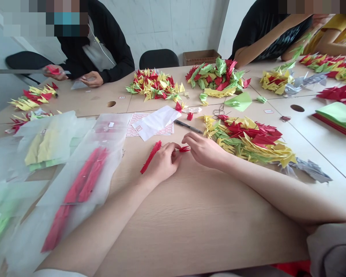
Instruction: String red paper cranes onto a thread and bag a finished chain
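My left hand point(165, 161) is closed over the middle of a row of red folded paper cranes. One end of the row point(150, 157) sticks out behind the hand, and a small red tuft point(185, 149) shows past the thumb and fingertips. Close by on the right, my right hand point(206, 151) has its fingers curled into a pinch just above that tuft. Whatever lies between those fingertips is too small to make out. Both hands are low over the wooden table point(173, 223).
Clear plastic bags point(112, 134) of red, yellow and green cranes cover the left. A pen point(188, 126), white paper point(155, 123) and a colourful crane pile point(250, 138) lie ahead and right. Other people sit opposite, one with hands point(92, 79) at work.
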`<state>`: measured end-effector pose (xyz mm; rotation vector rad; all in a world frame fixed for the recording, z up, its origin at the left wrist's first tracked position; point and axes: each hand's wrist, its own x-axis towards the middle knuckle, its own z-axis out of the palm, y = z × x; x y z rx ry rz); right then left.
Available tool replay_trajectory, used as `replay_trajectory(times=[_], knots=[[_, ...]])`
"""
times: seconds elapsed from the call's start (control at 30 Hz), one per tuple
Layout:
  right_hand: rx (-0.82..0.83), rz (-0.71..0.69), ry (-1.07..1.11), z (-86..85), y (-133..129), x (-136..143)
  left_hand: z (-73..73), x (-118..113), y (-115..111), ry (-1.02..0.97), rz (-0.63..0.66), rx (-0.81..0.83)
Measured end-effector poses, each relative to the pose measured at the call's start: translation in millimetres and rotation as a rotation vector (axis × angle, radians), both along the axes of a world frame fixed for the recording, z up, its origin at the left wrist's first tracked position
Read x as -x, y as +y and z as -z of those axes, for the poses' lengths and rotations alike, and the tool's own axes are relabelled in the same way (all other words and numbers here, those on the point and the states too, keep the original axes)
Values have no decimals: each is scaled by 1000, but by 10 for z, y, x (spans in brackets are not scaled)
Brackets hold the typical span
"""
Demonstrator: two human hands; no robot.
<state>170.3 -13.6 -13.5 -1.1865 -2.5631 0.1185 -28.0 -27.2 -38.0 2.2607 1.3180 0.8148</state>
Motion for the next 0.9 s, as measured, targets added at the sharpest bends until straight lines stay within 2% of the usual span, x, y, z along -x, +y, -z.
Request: replay_trajectory(times=[0.1,0.4,0.6,0.73,0.9], knots=[[107,26,-4,30,-75,41,-13,-5,-8,40,-25,-2],[187,21,156,154,25,38,11,-5,5,36,-38,-39],[191,34,240,151,33,36,59,22,43,-93,-48,55],[272,102,350,149,42,33,79,37,62,-148,-77,66],[317,17,475,177,56,22,44,34,44,-224,-54,196]])
